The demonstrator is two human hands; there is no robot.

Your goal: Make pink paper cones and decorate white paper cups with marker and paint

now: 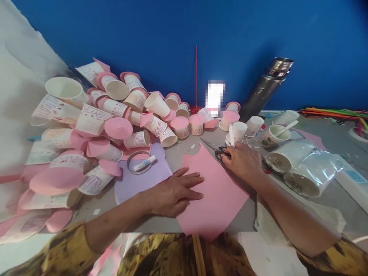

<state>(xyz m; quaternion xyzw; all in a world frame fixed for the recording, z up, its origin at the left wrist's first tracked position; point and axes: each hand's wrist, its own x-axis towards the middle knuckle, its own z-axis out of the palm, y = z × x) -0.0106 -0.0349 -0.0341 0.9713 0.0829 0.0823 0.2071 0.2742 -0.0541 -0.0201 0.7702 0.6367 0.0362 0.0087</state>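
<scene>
My left hand (pixel 175 193) lies palm down, fingers spread, on a sheet of pink paper (pixel 214 188). The paper's top edge has a curved cut-out. Just beyond its upper right side, my right hand (pixel 243 159) is closed, and a white marker (pixel 232 135) sticks up from its fingers. Black-handled scissors (pixel 220 153) lie right at those fingertips, blades towards the upper left; the fingers partly hide the handles. Left of the pink paper, a glue stick (pixel 144 163) rests across a tape ring (pixel 132 162) on lilac paper (pixel 162 165).
Paper cups with pink paper pieces (pixel 117 128) are heaped at the left. At the back stand a red rod (pixel 196 76) and a dark flask (pixel 263 88). Plastic-wrapped cups (pixel 307 172) and a power strip (pixel 352 180) lie at the right. A blue wall (pixel 161 34) bounds the table.
</scene>
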